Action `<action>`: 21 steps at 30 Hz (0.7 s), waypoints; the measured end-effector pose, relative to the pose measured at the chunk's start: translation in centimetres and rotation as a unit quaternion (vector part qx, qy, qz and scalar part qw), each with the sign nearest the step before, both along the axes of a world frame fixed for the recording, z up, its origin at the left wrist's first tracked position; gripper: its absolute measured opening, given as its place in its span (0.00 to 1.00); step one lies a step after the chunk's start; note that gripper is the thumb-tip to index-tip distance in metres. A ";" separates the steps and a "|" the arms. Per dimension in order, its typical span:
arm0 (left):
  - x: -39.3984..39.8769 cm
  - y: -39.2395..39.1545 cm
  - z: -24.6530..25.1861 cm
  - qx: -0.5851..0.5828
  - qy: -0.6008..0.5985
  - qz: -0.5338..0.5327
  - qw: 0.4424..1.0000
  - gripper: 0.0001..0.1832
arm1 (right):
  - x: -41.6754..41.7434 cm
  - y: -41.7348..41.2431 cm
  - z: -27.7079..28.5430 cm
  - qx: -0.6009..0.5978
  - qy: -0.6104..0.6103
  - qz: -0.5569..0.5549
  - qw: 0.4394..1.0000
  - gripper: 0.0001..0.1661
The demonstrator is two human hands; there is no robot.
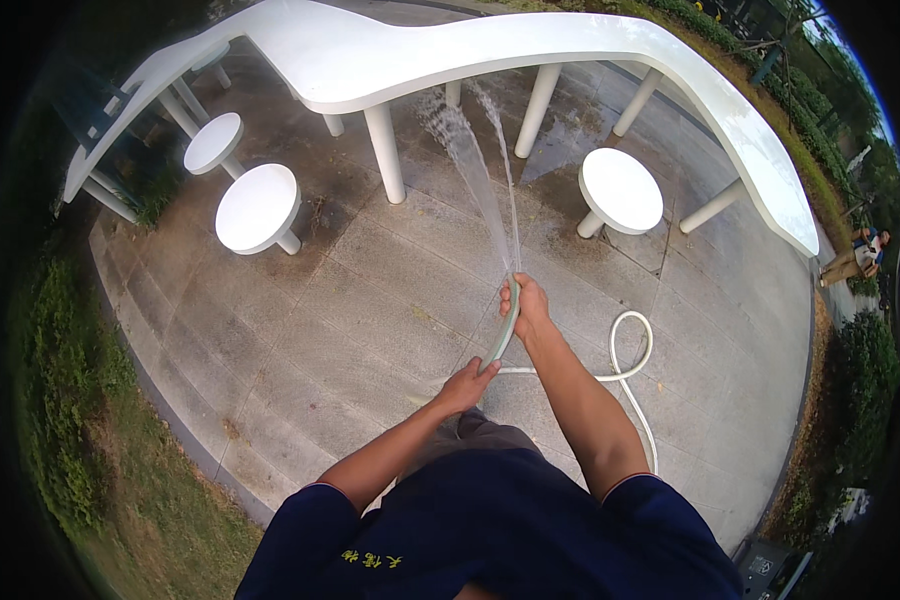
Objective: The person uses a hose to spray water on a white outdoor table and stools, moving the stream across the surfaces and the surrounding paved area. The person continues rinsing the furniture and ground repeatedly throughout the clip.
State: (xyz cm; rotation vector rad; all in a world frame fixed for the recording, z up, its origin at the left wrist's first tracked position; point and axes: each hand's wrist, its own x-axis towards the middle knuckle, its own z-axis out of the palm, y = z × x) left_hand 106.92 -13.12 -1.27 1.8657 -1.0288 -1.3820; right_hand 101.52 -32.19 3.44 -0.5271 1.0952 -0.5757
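A pale green-white water hose [507, 330] runs between my two hands. Close to its outlet, my right hand [529, 304] is wrapped around it. Lower down and nearer my body, my left hand [469, 386] grips the same hose. Two jets of water [484, 187] leave the outlet and spread forward, reaching under a curved white table [450, 49]. The paving there is dark and wet. Behind my forearms the rest of the hose lies on the ground and forms a loop [631, 345] to the right.
Round white stools stand at the right [621, 190] and left [259, 208], with another stool [214, 142] behind. White posts [385, 154] hold up the table. Grass [165, 487] borders the paving at left. A person [855, 257] is at the far right; a dark box [765, 566] sits lower right.
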 end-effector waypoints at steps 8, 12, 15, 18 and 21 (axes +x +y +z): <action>-2.4 -2.8 2.5 0.022 -0.008 0.007 1.000 0.28 | -2.7 -2.4 -0.6 0.000 -0.045 -0.010 0.999 0.13; -3.9 -3.1 1.1 0.033 -0.014 0.040 0.999 0.28 | -2.7 -2.6 -0.6 0.023 -0.043 -0.019 0.999 0.13; -6.0 -4.7 0.9 0.036 -0.048 0.043 0.997 0.30 | -5.0 -4.4 -1.7 0.058 -0.061 -0.060 0.995 0.13; -9.7 -7.3 1.4 0.054 -0.058 0.041 0.996 0.28 | -9.0 -7.3 -2.2 0.064 -0.087 -0.049 0.993 0.14; -14.0 -9.0 1.0 0.066 -0.039 0.049 0.996 0.27 | -12.6 -9.3 -2.0 0.066 -0.079 -0.005 0.995 0.14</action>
